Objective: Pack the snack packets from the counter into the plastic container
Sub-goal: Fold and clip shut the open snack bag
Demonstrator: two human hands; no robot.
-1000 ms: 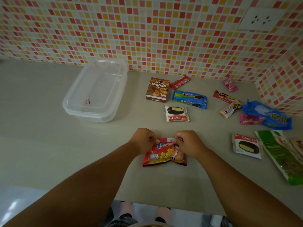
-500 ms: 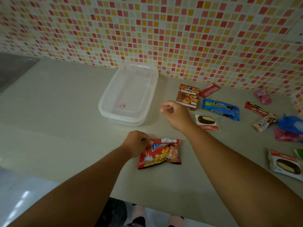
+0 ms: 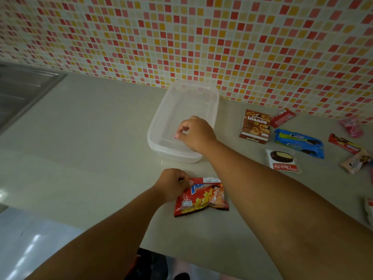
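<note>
Right hand [image 3: 196,134] pinches small clip [image 3: 176,136] inside container [image 3: 210,98]; left hand [image 3: 171,183] grips chip packet [image 3: 201,199].

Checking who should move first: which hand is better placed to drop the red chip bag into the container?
Left. The left hand already pinches the top edge of the chip bag, just in front of the container. The right hand is busy inside it, pinching a small clip.
</note>
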